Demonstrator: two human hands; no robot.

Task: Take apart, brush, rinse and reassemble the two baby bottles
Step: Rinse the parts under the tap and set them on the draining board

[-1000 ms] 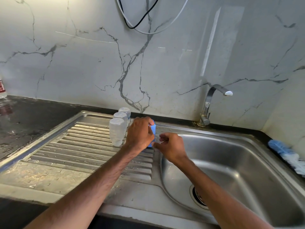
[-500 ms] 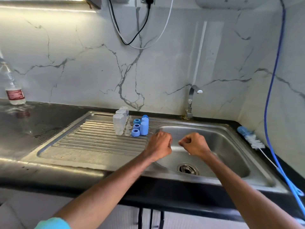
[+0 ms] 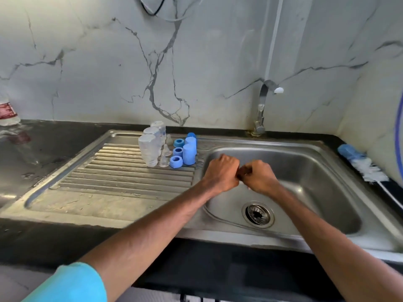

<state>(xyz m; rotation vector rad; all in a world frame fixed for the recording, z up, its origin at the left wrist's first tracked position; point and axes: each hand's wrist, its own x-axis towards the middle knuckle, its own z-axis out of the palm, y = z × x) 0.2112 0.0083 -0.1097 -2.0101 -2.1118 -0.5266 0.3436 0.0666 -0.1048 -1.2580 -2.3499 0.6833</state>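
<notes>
left hand: fisted, empty, over the sink
right hand: fisted too, touching it
bottle parts: left of sink

The left hand and right hand, both curled into fists, touch knuckles above the stainless steel sink basin. On the ribbed steel drainboard stand clear plastic bottle bodies, clear silicone teats, blue plastic rings and blue plastic caps, close together.

Bright turquoise short fabric sleeve on the left upper arm, plain and unpatterned, left forearm bare to the left hand, right forearm bare to the right hand
</notes>
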